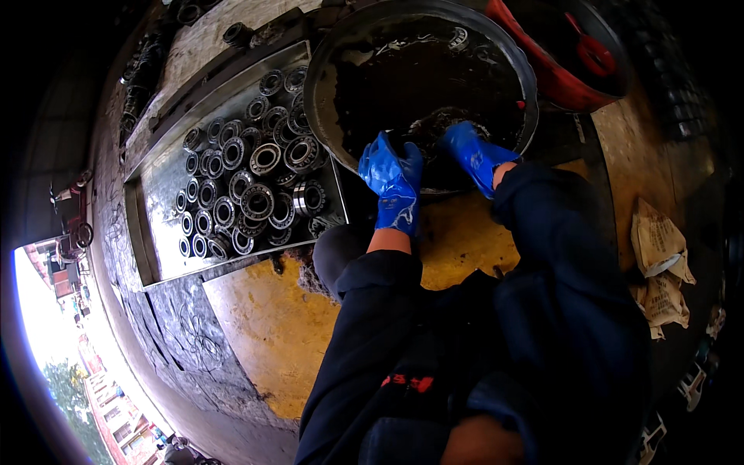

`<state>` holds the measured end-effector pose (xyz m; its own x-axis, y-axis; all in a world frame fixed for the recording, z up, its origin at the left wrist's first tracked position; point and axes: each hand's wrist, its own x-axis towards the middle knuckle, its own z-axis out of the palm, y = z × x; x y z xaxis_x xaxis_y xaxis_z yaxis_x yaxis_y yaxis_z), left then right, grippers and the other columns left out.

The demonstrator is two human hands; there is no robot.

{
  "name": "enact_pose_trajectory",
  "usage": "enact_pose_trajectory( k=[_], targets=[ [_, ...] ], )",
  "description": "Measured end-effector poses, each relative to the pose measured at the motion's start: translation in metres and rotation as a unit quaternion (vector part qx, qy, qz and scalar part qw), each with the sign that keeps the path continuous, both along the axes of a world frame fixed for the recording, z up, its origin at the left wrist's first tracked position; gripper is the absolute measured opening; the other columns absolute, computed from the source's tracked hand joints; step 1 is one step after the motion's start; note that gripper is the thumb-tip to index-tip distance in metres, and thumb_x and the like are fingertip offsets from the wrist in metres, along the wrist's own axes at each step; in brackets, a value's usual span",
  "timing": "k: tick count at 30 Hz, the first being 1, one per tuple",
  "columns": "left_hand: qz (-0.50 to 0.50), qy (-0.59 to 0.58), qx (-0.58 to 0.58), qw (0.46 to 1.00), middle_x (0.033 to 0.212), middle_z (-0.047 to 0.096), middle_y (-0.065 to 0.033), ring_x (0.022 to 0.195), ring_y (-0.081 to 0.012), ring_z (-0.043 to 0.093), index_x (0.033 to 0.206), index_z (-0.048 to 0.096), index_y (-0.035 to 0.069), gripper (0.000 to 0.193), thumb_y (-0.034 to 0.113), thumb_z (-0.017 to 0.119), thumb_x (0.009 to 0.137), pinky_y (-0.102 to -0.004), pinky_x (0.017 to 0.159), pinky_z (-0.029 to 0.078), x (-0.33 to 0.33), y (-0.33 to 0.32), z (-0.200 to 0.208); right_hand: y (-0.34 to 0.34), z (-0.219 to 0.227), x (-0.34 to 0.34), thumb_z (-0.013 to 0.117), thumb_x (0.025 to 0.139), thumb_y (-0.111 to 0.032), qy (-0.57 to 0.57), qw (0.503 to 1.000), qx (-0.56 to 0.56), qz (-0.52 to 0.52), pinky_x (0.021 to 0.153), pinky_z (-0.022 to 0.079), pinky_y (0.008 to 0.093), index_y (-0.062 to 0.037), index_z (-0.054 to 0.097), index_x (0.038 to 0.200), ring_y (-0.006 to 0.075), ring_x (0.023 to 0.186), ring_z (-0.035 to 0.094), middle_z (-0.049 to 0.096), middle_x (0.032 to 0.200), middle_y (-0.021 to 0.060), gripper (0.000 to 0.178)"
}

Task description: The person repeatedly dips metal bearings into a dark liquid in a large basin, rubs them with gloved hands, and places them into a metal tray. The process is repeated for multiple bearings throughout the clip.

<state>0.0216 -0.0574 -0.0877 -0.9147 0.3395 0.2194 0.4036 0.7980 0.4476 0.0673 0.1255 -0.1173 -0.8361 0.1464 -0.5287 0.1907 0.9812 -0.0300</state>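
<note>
A wide round basin (530, 93) of dark liquid stands in front of me. My left hand (391, 172), in a wet blue rubber glove, is over its near rim with the fingers curled; what they hold, if anything, is hidden. To its right, my right hand (474, 155), gloved the same way, reaches down into the basin. Its fingertips are lost in the rippling dark liquid (422, 81), so their grip does not show. Left of the basin, a metal tray (159, 246) carries several steel roller bearings (265, 159), some lying flat and others on edge.
Beyond the basin at the right is a red tub (535, 54) with a red object (593, 56) inside. Crumpled brown paper bags (660, 240) lie at the far right. Yellow, stained flooring (271, 333) shows near me. More dark ring-shaped parts (236, 34) sit behind the tray.
</note>
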Motion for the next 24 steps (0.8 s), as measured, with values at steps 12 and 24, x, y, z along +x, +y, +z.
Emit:
enact_pose_trajectory(
  k=[12,24],
  targets=[
    [-0.013,-0.017,0.013,1.0,0.112,0.073,-0.0196,0.111,-0.0369,0.067,0.125,0.066,-0.001,0.058,0.037,0.073,0.081,-0.046,0.099,0.052,-0.002,-0.001,0.006,-0.005,0.005,-0.013,0.065,0.094,-0.034,-0.087,0.978,0.08,0.174,0.09,0.056,0.0416,-0.0166,0.075,0.122,0.0318,0.114,0.07,0.073,0.121,0.0119,0.034],
    [-0.016,0.01,0.015,1.0,0.112,0.074,-0.0188,0.109,-0.0356,0.068,0.123,0.067,0.0,0.056,0.037,0.073,0.081,-0.0453,0.099,0.052,-0.001,0.001,0.005,0.009,0.011,0.006,0.062,0.095,-0.025,-0.05,0.991,-0.061,-0.111,0.091,0.057,0.0463,-0.012,0.077,0.115,0.034,0.112,0.07,0.073,0.121,0.0128,0.028]
  ],
)
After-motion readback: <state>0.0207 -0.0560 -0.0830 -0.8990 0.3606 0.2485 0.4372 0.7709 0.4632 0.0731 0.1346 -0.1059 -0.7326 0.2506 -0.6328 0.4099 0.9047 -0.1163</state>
